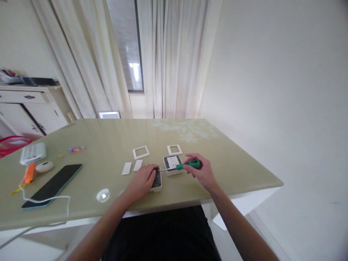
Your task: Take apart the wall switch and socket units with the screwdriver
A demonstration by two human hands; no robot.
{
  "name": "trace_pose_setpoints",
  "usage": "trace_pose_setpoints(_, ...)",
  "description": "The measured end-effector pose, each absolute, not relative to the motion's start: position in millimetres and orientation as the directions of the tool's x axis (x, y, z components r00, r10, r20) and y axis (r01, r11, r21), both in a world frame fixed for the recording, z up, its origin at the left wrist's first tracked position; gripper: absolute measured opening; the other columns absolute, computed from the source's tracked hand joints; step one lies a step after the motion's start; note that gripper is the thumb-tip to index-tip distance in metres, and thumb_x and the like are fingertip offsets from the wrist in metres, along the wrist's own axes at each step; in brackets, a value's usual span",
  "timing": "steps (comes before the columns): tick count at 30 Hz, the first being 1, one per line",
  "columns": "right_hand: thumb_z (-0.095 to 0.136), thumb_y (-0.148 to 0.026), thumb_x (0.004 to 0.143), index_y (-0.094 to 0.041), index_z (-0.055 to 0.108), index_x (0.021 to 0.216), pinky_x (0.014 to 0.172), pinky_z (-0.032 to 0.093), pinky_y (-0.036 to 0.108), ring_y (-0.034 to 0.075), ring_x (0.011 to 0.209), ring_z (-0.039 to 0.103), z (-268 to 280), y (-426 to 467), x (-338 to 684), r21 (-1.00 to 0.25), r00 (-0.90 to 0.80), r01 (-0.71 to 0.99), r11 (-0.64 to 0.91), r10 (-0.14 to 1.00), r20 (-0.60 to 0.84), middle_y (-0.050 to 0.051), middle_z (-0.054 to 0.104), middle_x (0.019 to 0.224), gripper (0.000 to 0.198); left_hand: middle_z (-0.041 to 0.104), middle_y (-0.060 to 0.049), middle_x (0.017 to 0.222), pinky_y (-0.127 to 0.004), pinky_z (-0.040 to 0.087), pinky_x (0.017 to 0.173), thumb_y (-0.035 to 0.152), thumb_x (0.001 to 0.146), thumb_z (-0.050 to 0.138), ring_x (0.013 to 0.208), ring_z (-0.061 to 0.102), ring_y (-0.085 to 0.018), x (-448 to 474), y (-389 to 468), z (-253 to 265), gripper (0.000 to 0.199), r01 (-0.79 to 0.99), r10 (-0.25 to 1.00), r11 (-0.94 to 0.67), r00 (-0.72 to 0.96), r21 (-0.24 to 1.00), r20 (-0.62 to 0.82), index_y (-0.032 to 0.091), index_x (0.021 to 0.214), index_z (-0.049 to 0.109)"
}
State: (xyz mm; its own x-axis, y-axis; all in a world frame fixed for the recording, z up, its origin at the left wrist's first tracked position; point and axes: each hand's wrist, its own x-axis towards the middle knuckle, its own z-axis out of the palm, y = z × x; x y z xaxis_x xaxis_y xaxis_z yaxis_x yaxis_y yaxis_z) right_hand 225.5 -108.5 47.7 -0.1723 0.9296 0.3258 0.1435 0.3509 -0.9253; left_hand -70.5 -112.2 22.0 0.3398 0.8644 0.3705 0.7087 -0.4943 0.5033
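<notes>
My right hand (200, 168) grips the green handle of a screwdriver (187, 165). Its metal shaft points left, and the tip meets the top edge of a wall switch box (157, 180) with a dark inside and a white rim. Over the left part of that box lies my left hand (143, 181), fingers closed around its side and partly hiding it. Just right of it stands a white socket box (173, 165) with its dark frame exposed. Behind are two white cover frames (141, 152), (174, 149). Two white rocker plates (126, 168), (138, 165) lie left of my left hand.
On the left of the table (231, 170) are a dark tablet (54, 185), a white cable (67, 206), an orange-handled item (29, 173), a white box (33, 153) and small colourful bits (77, 148). A clear round object (103, 195) lies near the front edge.
</notes>
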Motion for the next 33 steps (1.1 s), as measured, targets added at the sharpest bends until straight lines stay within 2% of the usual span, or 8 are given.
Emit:
trace_pose_setpoints(3,0.09,-0.05,0.084,-0.022,0.069,0.12,0.047,0.047,0.024,0.013,0.059,0.064,65,-106,218,-0.908,0.025,0.05,0.416,0.908,0.418,0.004,0.076,0.095,0.05,0.079,-0.012,0.122,-0.051,0.056,0.109,0.028,0.11,0.035,0.117,0.072,-0.03,-61,-117,15,0.039,0.718,0.876,-0.466,0.293,0.518,0.382,0.02,0.124,0.071)
trace_pose_setpoints(5,0.089,-0.05,0.086,-0.023,0.067,0.117,0.047,0.046,0.023,0.011,0.056,0.059,78,-105,209,-0.873,0.085,0.025,0.487,0.869,0.487,0.002,0.073,0.091,0.047,0.079,-0.012,0.121,-0.05,0.056,0.108,0.026,0.11,0.036,0.115,0.072,-0.03,-55,-119,14,0.038,0.718,0.881,-0.455,0.277,0.526,0.384,0.021,0.123,0.071)
trace_pose_setpoints(9,0.082,-0.047,0.092,-0.024,0.065,0.121,0.056,0.05,0.024,0.012,0.063,0.06,93,-102,188,-0.808,0.004,0.071,0.584,0.81,0.586,0.001,0.07,0.091,0.04,0.08,-0.011,0.119,-0.05,0.056,0.105,0.025,0.11,0.036,0.112,0.072,-0.03,-44,-128,15,0.037,0.714,0.882,-0.455,0.277,0.532,0.381,0.022,0.121,0.071)
trace_pose_setpoints(14,0.071,-0.043,0.096,-0.024,0.062,0.116,0.065,0.053,0.025,0.014,0.069,0.063,98,-99,178,-0.737,-0.071,0.23,0.636,0.766,0.638,0.001,0.068,0.088,0.029,0.079,-0.012,0.12,-0.051,0.055,0.103,0.026,0.111,0.034,0.111,0.07,-0.032,-39,-135,15,0.038,0.716,0.875,-0.466,0.286,0.52,0.39,0.021,0.122,0.07)
trace_pose_setpoints(23,0.07,-0.034,0.093,-0.025,0.061,0.11,0.06,0.047,0.024,0.014,0.067,0.059,115,-101,172,-0.671,-0.166,0.331,0.663,0.741,0.651,-0.001,0.067,0.086,0.022,0.078,-0.01,0.115,-0.05,0.053,0.102,0.027,0.111,0.037,0.106,0.07,-0.031,-40,-135,18,0.034,0.716,0.863,-0.488,0.311,0.498,0.399,0.022,0.121,0.07)
trace_pose_setpoints(28,0.071,-0.032,0.094,-0.024,0.061,0.107,0.067,0.047,0.026,0.013,0.069,0.058,122,-96,165,-0.589,-0.264,0.344,0.731,0.677,0.687,-0.002,0.065,0.086,0.018,0.078,-0.011,0.115,-0.048,0.053,0.102,0.026,0.111,0.036,0.107,0.07,-0.03,-40,-136,18,0.036,0.709,0.855,-0.502,0.322,0.495,0.407,0.022,0.122,0.07)
trace_pose_setpoints(33,0.07,-0.034,0.092,-0.024,0.06,0.106,0.064,0.045,0.025,0.013,0.068,0.057,123,-93,164,-0.626,-0.248,0.341,0.702,0.709,0.66,-0.002,0.065,0.085,0.019,0.078,-0.012,0.117,-0.05,0.055,0.102,0.026,0.111,0.036,0.107,0.071,-0.03,-40,-136,18,0.037,0.704,0.855,-0.502,0.32,0.502,0.408,0.021,0.122,0.071)
